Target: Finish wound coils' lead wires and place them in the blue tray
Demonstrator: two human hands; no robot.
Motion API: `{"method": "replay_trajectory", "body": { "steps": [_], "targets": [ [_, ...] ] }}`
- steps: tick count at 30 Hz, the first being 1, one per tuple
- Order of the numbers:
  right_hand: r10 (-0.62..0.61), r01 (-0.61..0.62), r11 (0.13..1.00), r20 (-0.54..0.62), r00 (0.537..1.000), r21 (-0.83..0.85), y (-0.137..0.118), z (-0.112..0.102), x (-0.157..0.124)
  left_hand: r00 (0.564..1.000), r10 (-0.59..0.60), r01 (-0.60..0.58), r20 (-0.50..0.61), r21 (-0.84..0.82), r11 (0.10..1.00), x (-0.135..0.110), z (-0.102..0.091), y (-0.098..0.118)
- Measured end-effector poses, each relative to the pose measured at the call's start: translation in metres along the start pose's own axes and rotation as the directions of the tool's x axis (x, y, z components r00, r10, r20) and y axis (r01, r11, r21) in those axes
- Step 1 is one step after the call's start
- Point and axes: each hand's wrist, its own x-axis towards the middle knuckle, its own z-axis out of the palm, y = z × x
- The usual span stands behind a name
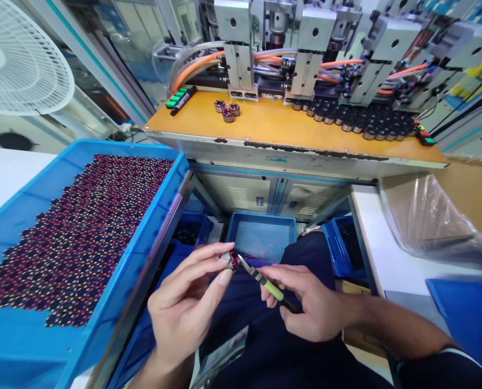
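Between thumb and fingertips, my left hand pinches a small motor stator whose red wires face right. My right hand is wrapped around the green-and-black handles of wire cutters. The cutter tips are at the stator's wires; whether the jaws have closed on a wire is too small to tell. Below and beyond the hands, a blue bin holds a few thin red wire pieces.
At left, a large blue tray holds many rows of wound stators. Three stators stand on the orange bench, near a black marker. Dark-topped stators crowd its right side beneath machine clamps. A white fan stands at left.
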Motion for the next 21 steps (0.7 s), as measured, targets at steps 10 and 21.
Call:
{"method": "replay_trajectory", "body": {
  "steps": [10, 21],
  "targets": [
    [0.187, -0.187, 0.981, 0.008, 0.982, 0.042, -0.008, -0.001, 0.004, 1.0, -0.024, 0.024, 0.008, -0.006, 1.0, -0.001, 0.001, -0.004],
    [0.181, -0.185, 0.98, 0.059, 0.982, 0.077, -0.025, -0.017, -0.009, 0.965, 0.258, -0.252, 0.037, -0.118, 0.96, 0.009, 0.0, -0.011]
  ]
}}
